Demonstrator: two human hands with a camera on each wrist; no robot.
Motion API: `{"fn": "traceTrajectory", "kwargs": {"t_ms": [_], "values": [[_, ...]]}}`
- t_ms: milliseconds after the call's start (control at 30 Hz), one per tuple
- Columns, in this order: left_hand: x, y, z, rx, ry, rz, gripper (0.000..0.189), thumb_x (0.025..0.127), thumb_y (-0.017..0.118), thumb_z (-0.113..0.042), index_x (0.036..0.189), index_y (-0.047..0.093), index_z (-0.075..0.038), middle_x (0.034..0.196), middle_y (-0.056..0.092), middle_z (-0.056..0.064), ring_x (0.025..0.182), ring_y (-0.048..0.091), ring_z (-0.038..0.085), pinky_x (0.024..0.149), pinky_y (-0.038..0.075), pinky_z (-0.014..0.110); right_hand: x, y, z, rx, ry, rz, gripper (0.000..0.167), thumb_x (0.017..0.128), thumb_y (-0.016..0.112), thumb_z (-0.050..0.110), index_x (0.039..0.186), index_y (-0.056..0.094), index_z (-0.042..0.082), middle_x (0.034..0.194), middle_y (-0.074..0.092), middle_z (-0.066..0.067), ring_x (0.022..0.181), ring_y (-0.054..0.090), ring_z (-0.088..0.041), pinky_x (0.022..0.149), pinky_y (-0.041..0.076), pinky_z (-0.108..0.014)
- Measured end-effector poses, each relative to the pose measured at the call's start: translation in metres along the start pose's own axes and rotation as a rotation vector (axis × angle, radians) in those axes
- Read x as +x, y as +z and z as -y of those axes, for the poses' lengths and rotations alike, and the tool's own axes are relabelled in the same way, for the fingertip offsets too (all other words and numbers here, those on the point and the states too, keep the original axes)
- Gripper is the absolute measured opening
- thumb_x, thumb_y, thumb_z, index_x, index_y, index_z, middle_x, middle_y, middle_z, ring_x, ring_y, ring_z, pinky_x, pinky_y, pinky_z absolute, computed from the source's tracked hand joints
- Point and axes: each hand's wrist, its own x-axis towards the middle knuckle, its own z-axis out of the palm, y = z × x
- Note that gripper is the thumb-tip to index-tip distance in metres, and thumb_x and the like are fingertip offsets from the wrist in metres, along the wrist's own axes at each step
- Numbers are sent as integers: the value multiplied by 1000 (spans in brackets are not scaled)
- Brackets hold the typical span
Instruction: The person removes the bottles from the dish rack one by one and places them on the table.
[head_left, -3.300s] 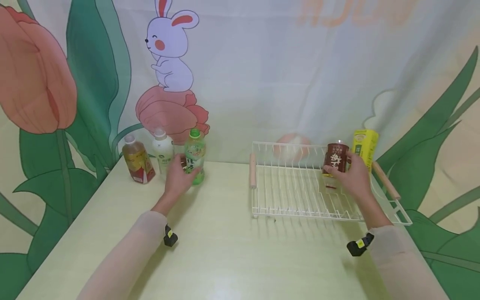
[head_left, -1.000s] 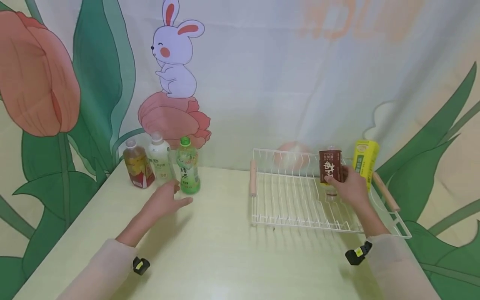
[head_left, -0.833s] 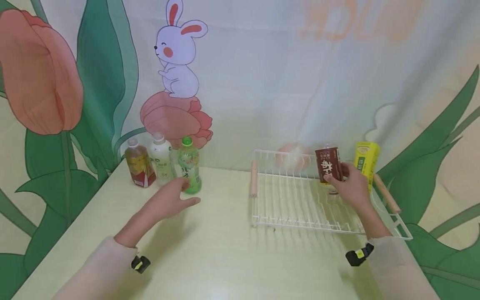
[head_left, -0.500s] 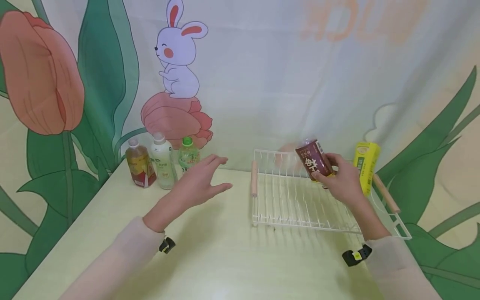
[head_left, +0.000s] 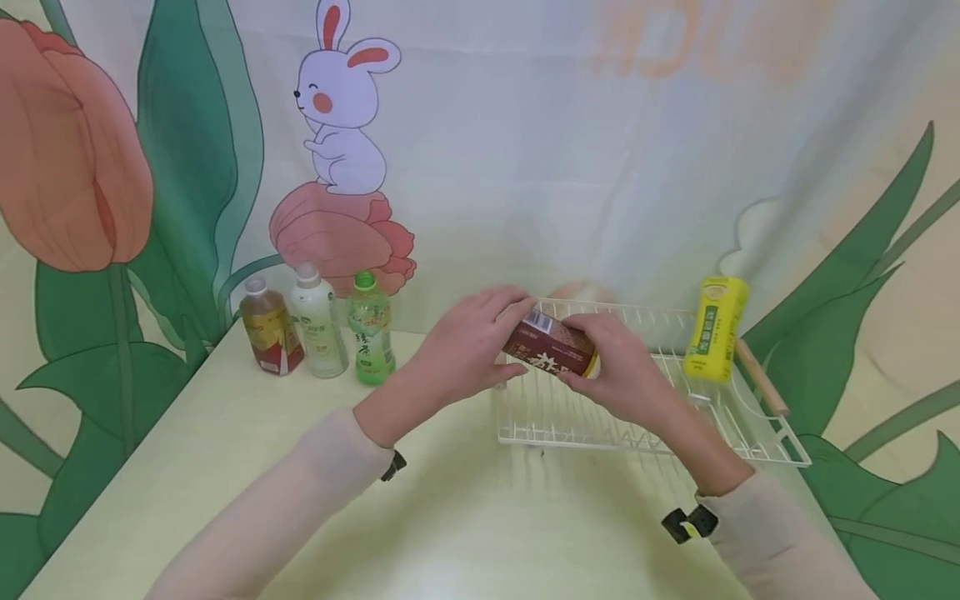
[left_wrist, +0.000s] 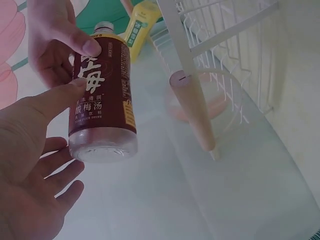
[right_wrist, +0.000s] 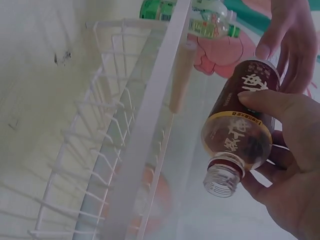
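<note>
A plum juice bottle (head_left: 551, 343) with a dark red label is held tilted above the white rack, its uncapped threaded neck (right_wrist: 223, 180) towards the right. My right hand (head_left: 626, 367) grips it near the neck end, thumb across the label (right_wrist: 250, 102). At the base end my left hand (head_left: 468, 342) has its thumb and spread fingers to either side of the bottle; in the left wrist view the fingers (left_wrist: 60, 187) look loose, not wrapped round it. Whether the left thumb presses the label is hard to tell.
The white wire rack (head_left: 592, 446) with wooden handles (head_left: 761, 379) stands on the table at right, a yellow bottle (head_left: 717, 329) upright in it. At left stand a reddish-brown bottle (head_left: 272, 329), a white bottle (head_left: 318, 325) and a green tea bottle (head_left: 370, 333). A printed curtain hangs behind.
My right hand has lifted the plum juice bottle off the rack, tilted it and moved it left. My left hand has left the green tea bottle and come right, to the plum bottle's base.
</note>
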Motion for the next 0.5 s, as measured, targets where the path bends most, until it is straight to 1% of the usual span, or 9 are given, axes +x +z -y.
{"fn": "traceTrajectory", "kwargs": {"t_ms": [100,167,267,333,400,500], "values": [[-3,0,-2,17,-12,60,82,85,90,-42,149,57,-4,146,59,9,136,55,27,113,48,41,0,5,9,-15,-80,9,67,84,92,14,141,59,5,134,62,-11,118,56,-28,90,59,-44],[-5,0,-3,22,-19,95,77,86,89,-42,146,59,-5,142,62,9,131,59,26,111,50,39,0,8,14,-21,-115,4,67,84,92,14,141,59,5,136,63,-10,120,56,-28,91,58,-45],[-9,0,-3,15,-24,129,71,87,89,-41,142,61,-5,136,65,8,122,63,24,105,55,37,0,11,18,-26,-140,2,67,83,93,14,141,60,7,136,64,-9,122,56,-28,92,58,-46],[-11,0,-2,1,-28,141,69,87,89,-41,140,62,-5,132,65,8,118,64,23,101,57,35,1,13,19,-32,-147,10,67,83,93,15,141,60,7,137,64,-8,122,55,-28,93,57,-46],[-14,0,-1,-10,-32,151,69,87,89,-41,140,63,-5,133,66,8,117,64,23,99,58,35,2,15,19,-40,-156,18,68,82,94,15,140,60,6,137,65,-8,123,55,-28,94,58,-46],[-16,1,0,-19,-36,164,69,87,89,-41,140,63,-6,134,66,8,119,64,23,101,57,36,3,18,19,-52,-176,21,67,83,93,15,140,61,4,136,65,-10,124,56,-29,97,57,-47]]}}
